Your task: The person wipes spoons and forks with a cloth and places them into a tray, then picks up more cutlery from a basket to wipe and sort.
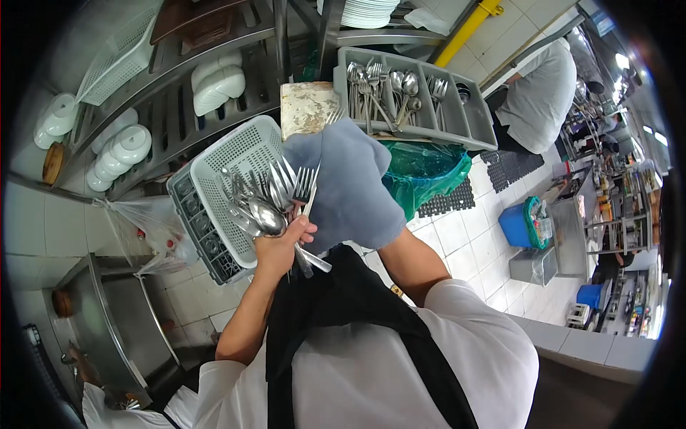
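Observation:
My left hand (284,243) is closed around a bunch of forks and spoons (268,204), their heads fanned upward and handles sticking out below. A grey-blue cloth (350,186) covers my right hand, so its fingers are hidden; only the forearm (414,261) shows beneath the cloth. Fork tines (334,115) poke out at the cloth's upper edge. Behind the bunch is a white perforated basket (236,154), resting on a grey rack of glasses (204,229). Farther up, a grey cutlery tray (457,107) holds forks and spoons sorted in compartments.
A green plastic bag (429,175) hangs below the tray. Metal shelves at left hold white bowls (125,150). White plates (368,13) are stacked above. One co-worker (539,96) stands at upper right, another person's sleeve (107,407) shows at lower left. A blue bin (518,225) stands on the floor.

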The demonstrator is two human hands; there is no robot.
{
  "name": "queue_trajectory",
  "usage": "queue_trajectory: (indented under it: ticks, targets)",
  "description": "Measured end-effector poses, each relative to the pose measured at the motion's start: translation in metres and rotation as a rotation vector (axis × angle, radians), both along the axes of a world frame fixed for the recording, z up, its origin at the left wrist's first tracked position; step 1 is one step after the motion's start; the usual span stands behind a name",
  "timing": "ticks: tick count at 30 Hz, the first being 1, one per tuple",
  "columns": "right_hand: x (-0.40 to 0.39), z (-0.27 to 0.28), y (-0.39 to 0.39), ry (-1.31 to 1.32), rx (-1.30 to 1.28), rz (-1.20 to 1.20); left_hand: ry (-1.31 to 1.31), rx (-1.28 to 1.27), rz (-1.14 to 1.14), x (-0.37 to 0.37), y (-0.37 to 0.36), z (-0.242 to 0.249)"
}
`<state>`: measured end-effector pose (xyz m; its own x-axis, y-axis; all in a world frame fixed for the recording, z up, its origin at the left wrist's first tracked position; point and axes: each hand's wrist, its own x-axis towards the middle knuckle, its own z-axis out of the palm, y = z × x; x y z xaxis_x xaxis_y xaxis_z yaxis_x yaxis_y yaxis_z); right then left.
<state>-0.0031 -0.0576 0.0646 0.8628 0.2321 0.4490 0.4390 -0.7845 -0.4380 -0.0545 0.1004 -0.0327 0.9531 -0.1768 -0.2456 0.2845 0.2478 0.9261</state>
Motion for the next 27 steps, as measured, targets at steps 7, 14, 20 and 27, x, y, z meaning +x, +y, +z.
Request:
queue_trajectory:
  ticks: [7, 14, 20, 27]
  targets:
    - [-0.005, -0.071, 0.014, 0.267, -0.486, 0.041, -0.016, 0.041, 0.201, 0.015, -0.013, 0.007]
    - [0.017, 0.003, -0.045, 0.121, -0.275, -0.136, 0.132, 0.042, 0.096, 0.017, -0.005, 0.015]
    - [0.043, -0.007, -0.076, -0.087, -0.457, -0.205, 0.017, -0.024, 0.152, 0.015, -0.01, 0.02]
    - [0.028, -0.016, -0.043, 0.124, -0.417, -0.107, 0.022, -0.052, 0.126, 0.019, -0.018, 0.03]
